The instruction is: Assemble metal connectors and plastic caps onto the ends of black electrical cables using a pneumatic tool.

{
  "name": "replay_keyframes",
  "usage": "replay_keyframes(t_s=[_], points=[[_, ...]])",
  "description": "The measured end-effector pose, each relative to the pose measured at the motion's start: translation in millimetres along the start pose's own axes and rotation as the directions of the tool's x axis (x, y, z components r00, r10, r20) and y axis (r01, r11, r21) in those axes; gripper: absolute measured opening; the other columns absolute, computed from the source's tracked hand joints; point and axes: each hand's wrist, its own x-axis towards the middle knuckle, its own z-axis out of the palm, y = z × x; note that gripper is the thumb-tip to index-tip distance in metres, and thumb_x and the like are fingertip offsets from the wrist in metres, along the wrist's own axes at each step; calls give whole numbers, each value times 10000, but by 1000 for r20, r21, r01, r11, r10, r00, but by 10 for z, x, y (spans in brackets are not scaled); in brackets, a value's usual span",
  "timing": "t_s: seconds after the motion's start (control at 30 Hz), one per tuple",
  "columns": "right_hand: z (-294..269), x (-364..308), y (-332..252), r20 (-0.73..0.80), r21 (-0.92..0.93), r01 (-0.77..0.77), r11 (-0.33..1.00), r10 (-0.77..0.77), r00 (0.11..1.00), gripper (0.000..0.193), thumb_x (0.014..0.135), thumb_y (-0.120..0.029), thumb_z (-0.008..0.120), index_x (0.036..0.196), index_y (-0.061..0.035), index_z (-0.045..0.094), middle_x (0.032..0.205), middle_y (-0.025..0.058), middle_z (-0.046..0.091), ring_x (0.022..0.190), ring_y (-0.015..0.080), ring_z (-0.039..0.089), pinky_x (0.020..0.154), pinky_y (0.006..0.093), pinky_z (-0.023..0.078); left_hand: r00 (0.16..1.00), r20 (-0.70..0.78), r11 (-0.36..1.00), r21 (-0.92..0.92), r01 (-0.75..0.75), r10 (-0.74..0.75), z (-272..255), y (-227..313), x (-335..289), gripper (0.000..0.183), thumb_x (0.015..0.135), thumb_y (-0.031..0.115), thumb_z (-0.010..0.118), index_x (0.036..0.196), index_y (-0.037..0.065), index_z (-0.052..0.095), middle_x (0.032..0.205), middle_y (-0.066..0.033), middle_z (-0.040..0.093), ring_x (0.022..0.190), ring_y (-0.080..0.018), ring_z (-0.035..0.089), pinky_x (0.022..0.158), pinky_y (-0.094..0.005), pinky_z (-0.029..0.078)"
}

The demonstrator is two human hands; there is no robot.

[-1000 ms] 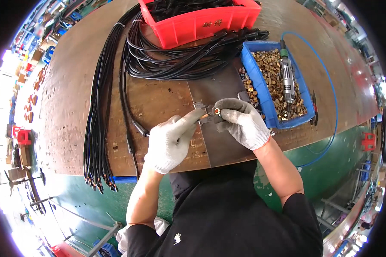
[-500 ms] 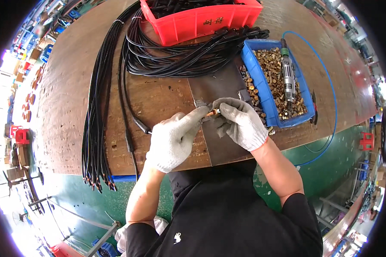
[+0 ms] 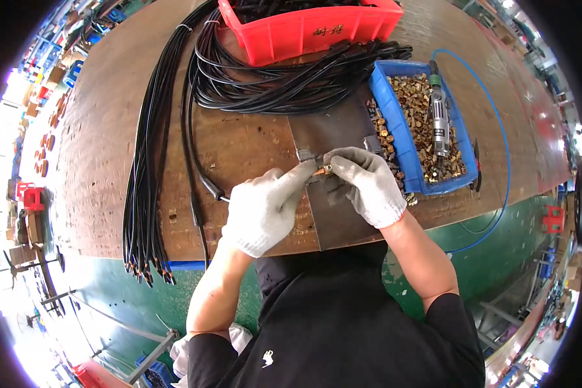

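Observation:
In a white knit glove, my left hand [image 3: 260, 210] closes around a black cable [image 3: 211, 187], which enters it from the left. The cable's bare copper end [image 3: 319, 172] sticks out between thumb and forefinger. My gloved right hand [image 3: 370, 191], its fingertips grey with dirt, pinches a small brass fitting [image 3: 328, 169] at that copper end. The two seem to touch, but fingers partly hide the joint. Below the fingers lies a dark metal plate [image 3: 336, 223] on the brown tabletop [image 3: 252, 142].
To the right, a blue bin [image 3: 401, 139] holds many brass fittings, with an air tool [image 3: 440, 123] on top and a blue hose [image 3: 503, 149]. A red bin [image 3: 317, 39] stands behind coiled black cables [image 3: 271, 97]. A cable bundle [image 3: 147, 161] hangs over the front edge at left.
Both hands stay together in nearly the same pose, with the brass fitting turned slightly at the copper end. The whole view has shifted a little.

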Motion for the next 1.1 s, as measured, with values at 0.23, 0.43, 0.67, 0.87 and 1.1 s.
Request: replay_keyframes(t_s=[0.23, 0.43, 0.67, 0.87, 1.1], points=[[-2, 133, 102, 53, -448, 160, 880, -153, 987, 228, 1051, -161, 711, 1212, -3, 740, 1066, 64, 790, 922, 93, 719, 788, 269, 582, 995, -80, 988, -146, 53, -65, 117, -142, 25, 228, 950, 110, 708, 1173, 81, 748, 916, -190, 729, 842, -420, 718, 759, -461, 577], [-6, 276, 29, 159, -804, 313, 506, -325, 932, 203, 1006, -172, 744, 1145, -28, 776, 1085, 93, 776, 975, 180, 729, 859, 316, 566, 990, -54, 988, -89, 124, -129, 153, -234, 79, 170, 950, 147, 722, 1086, 58, 771, 1008, -184, 745, 946, -399, 723, 819, -455, 576], [5, 426, 92, 327, -894, 425, 144, -439, 837, 161, 941, -203, 772, 1044, -82, 800, 1055, 106, 754, 1033, 337, 703, 913, 430, 555, 990, -80, 993, -4, 115, -115, 229, -355, 85, 154, 944, 198, 726, 1057, 109, 781, 953, -153, 742, 877, -376, 728, 779, -461, 581], [7, 543, -15, 329, -922, 371, 107, -285, 900, 148, 940, -222, 756, 1007, -98, 799, 1039, 100, 753, 1031, 344, 704, 913, 438, 556, 988, -77, 989, 51, 139, -135, 426, -464, 77, 146, 934, 191, 732, 1035, 105, 791, 969, -138, 748, 927, -356, 729, 821, -452, 576], [33, 567, -75, 346, -920, 377, 110, -228, 910, 145, 932, -204, 757, 1007, -86, 794, 1011, 116, 745, 995, 336, 707, 894, 434, 558, 986, -159, 994, 82, 71, -58, 506, -534, 87, 154, 908, 198, 744, 1043, 137, 788, 951, -93, 730, 939, -322, 719, 827, -438, 573]])
